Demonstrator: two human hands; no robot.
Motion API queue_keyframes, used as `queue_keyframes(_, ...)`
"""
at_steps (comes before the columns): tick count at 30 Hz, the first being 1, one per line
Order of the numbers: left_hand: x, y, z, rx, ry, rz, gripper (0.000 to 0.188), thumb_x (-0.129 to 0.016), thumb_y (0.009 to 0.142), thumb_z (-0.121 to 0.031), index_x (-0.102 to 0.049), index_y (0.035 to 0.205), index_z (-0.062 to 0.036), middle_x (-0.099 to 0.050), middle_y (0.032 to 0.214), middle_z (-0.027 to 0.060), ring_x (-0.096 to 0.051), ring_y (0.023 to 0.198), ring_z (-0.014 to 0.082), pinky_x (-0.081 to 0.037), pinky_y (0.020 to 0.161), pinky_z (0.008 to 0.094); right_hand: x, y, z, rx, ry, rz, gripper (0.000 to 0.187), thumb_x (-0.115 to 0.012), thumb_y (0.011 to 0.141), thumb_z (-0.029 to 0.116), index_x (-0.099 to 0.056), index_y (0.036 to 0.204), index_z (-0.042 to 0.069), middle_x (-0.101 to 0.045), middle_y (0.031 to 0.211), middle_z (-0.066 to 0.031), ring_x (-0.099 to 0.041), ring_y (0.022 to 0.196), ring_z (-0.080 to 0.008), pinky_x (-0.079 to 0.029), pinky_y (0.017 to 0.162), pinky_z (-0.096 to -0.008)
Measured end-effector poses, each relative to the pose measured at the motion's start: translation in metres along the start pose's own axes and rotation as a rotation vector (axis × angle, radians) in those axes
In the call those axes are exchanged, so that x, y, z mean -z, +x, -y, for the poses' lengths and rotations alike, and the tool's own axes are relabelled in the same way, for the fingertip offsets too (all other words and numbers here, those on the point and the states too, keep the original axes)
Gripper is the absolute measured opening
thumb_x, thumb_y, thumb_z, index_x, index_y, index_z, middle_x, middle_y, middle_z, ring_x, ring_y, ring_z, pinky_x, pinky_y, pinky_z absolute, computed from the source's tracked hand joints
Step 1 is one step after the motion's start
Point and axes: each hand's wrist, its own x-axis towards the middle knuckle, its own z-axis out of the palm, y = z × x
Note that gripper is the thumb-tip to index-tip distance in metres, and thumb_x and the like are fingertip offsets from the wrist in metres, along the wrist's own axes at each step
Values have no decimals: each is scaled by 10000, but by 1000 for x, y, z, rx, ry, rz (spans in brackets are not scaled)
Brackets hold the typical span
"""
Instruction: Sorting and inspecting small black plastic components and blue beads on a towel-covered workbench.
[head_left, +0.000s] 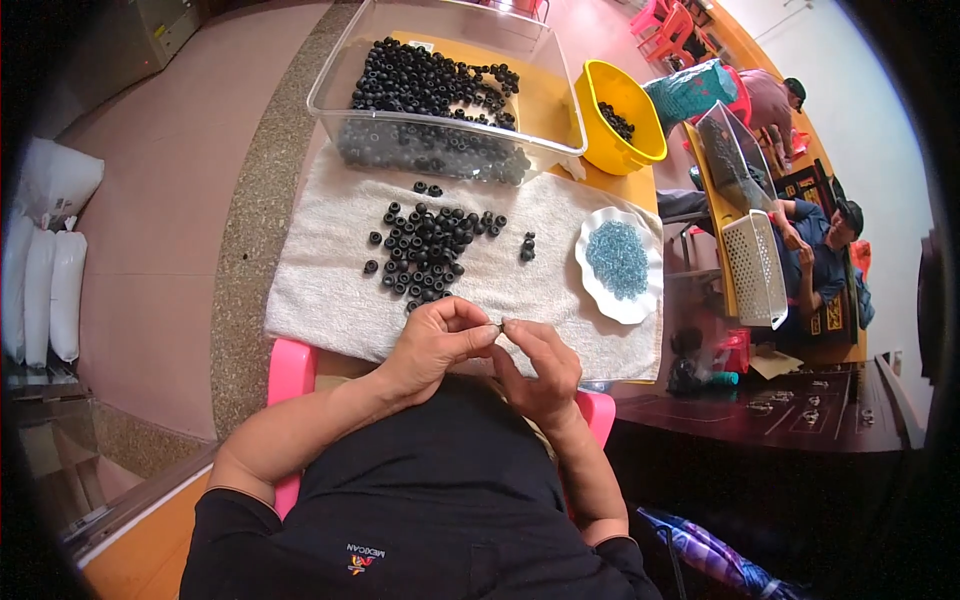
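My left hand (440,340) and my right hand (541,368) meet at the towel's near edge, fingertips closed together. Between them is a small dark piece (501,326), too small to make out. Just beyond my left hand, a loose pile of round black parts with holes (430,245) lies on the white towel (320,260). A few more black parts (527,246) sit apart, right of the pile. At the right, a white scalloped plate (588,285) holds many tiny clear-blue pieces (617,260).
A clear plastic bin (545,150) of black parts stands at the table's far side, beside a yellow tub (648,150) with more. Rightward, a person in dark blue (825,255) sits by a white basket (755,270). White sacks (66,295) stand on the left.
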Motion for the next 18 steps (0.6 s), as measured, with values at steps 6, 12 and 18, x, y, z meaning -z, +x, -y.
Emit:
queue_keyframes(6, 0, 0, 1, -12, -17, -13, 140, -680, 885, -35, -589, 990, -27, -639, 946, 44, -630, 856, 99, -545, 785, 234, -14, -3, -1, 119, -182, -82, 500, -787, 674, -50, -580, 1128, -9, -672, 926, -172, -687, 819, -319, -573, 699, -357)
queue_keyframes(12, 1, 3, 3, -41, -15, -54, 133, -681, 878, -24, -597, 981, -29, -651, 911, 43, -626, 823, 97, -530, 742, 227, -20, 3, -4, 197, -211, -108, 479, -777, 678, -58, -568, 1108, -31, -666, 917, -167, -687, 824, -320, -576, 698, -361)
queue_keyframes(18, 2, 1, 1, -55, 37, -12, 120, -676, 880, -15, -607, 977, -19, -653, 923, 42, -629, 827, 99, -537, 775, 236, -17, 5, -3, 185, -176, -70, 397, -756, 680, -57, -591, 1040, -31, -671, 875, -158, -691, 777, -319, -574, 671, -357)
